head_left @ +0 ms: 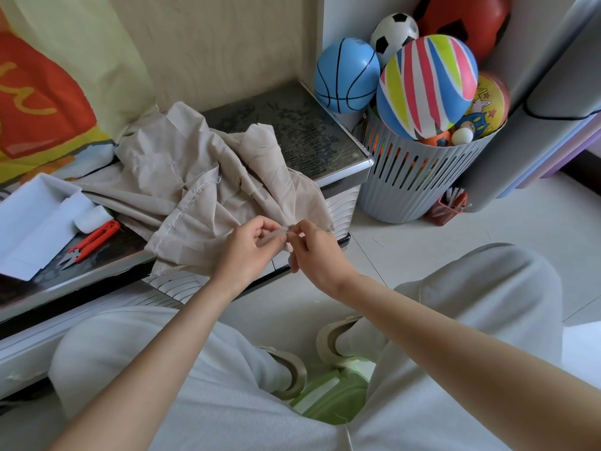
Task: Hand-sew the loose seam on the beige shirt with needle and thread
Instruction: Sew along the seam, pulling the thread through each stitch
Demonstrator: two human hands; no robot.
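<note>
The beige shirt (195,187) lies crumpled on the low glass-topped table (312,131), its lower edge hanging over the front. My left hand (250,252) pinches a fold of that edge between thumb and fingers. My right hand (312,249) meets it fingertip to fingertip and pinches at the same spot on the fabric. The needle and thread are too small to make out between the fingers.
Red thread snips (92,240) and a white box (35,219) lie on the table at left. A grey slatted basket (419,183) full of balls stands on the floor at right. My knees in light trousers and a green stool (328,398) fill the foreground.
</note>
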